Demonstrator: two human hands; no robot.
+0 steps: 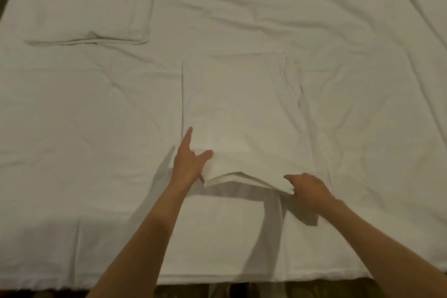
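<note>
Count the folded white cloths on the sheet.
2. The middle cloth lies before the person, its near edge gripped by the left hand and right hand. The far-left cloth lies flat, untouched. White on the white sheet, others could be hidden.

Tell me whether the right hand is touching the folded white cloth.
Touching. The head view shows the right hand pinching the lifted near corner of the folded white cloth.
</note>
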